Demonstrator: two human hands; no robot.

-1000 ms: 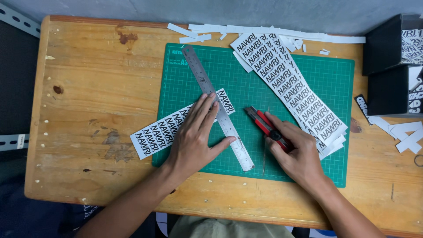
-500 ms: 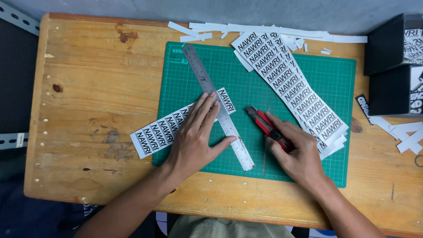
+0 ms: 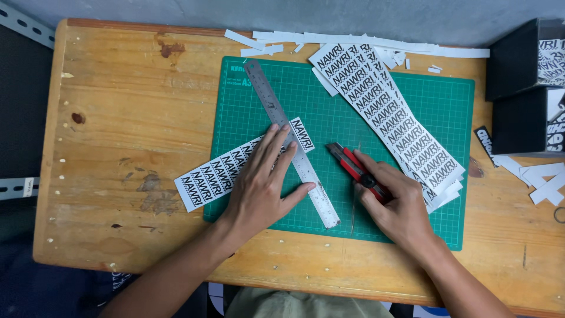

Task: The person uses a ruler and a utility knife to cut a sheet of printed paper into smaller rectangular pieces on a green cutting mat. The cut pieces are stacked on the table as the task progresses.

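My left hand lies flat, fingers spread, pressing a steel ruler and a printed paper strip onto the green cutting mat. The ruler runs diagonally from the mat's upper left to its lower middle. The strip's upper end pokes out past the ruler. My right hand grips a red and black utility knife, its tip resting on the mat just right of the ruler.
A stack of long printed strips lies diagonally on the mat's right half. White paper offcuts line the wooden table's far edge. Black boxes stand at the right, with more offcuts beside them.
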